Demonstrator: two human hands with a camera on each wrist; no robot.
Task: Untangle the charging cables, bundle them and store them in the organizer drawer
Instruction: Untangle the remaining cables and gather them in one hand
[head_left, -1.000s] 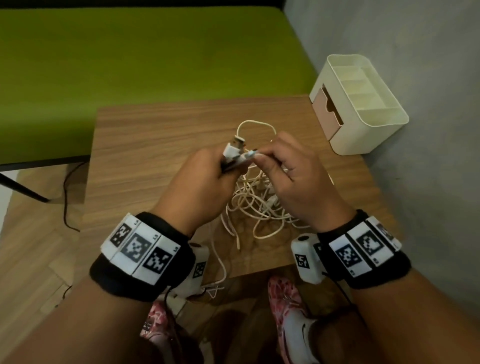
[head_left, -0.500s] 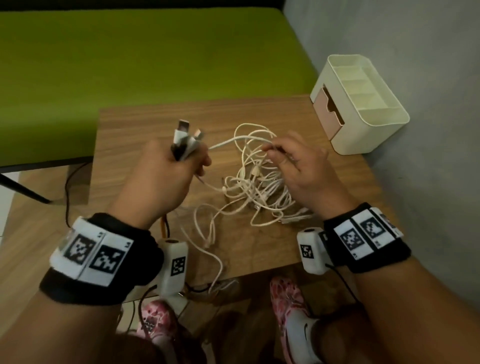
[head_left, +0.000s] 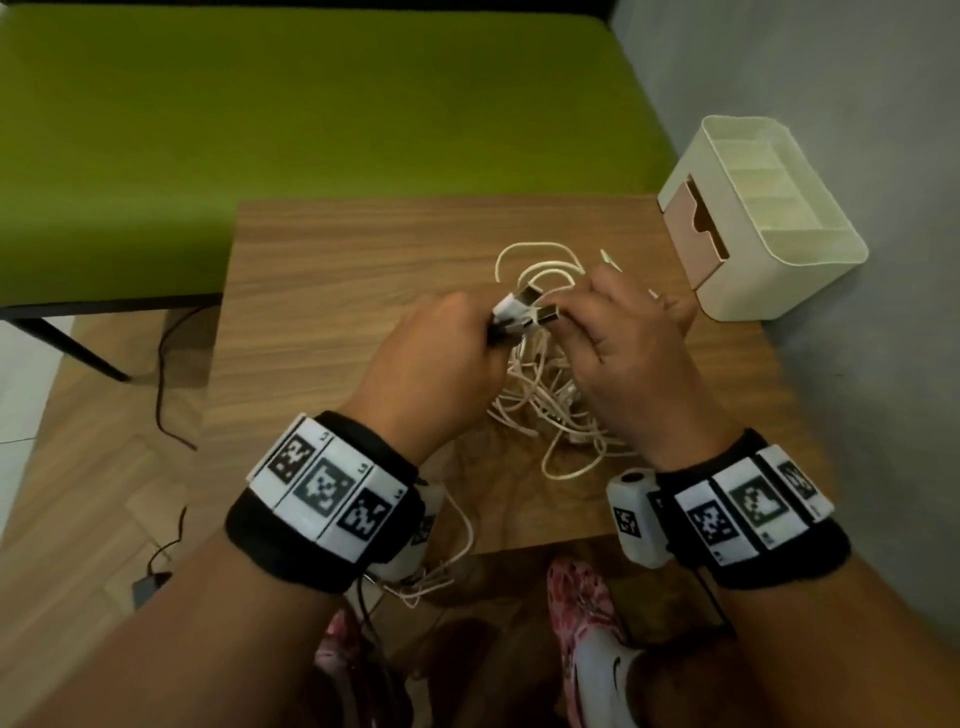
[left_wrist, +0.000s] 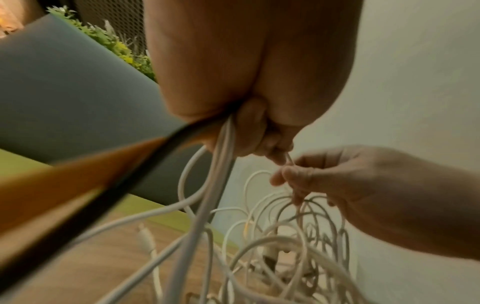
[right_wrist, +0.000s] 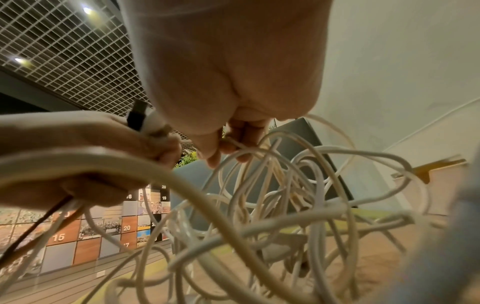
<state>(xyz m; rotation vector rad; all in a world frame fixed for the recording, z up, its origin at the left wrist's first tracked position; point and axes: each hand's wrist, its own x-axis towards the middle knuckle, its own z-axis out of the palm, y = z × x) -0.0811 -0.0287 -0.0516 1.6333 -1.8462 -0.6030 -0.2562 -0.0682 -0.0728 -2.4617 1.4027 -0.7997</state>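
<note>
Gripped in the left hand (head_left: 436, 358): a cluster of white cable ends with metal USB plugs (head_left: 519, 312), fingers curled tight round them, plugs sticking out toward the right. Also clamped in that fist, per the left wrist view, several white strands plus one black and one orange lead (left_wrist: 85, 185) running off lower left. Right hand (head_left: 628, 358) pinched a single thin white strand between thumb and fingertips (right_wrist: 221, 148), right next to the left fist, remaining fingers loosely curled over the pile.

Below both hands: tangled heap of white charging cables (head_left: 550, 410), still knotted, loops crossing every way, resting on the brown wood-grain table (head_left: 332, 270). One loose loop spilled over the near table edge by the left wrist. One white connector tip (head_left: 610, 258) lay apart beyond the heap.

Cream plastic desk organizer (head_left: 810, 260) with pink drawer (head_left: 696, 228) stood at the far right table corner against the grey wall, well apart from the cables. Drawer pulled slightly out, contents not visible.

Progress judged: early. Plug ends gathered, so sorting started. Untangling mostly left. No bundle made yet, nothing stored yet. Green bench (head_left: 311, 130) behind the table, not involved.
</note>
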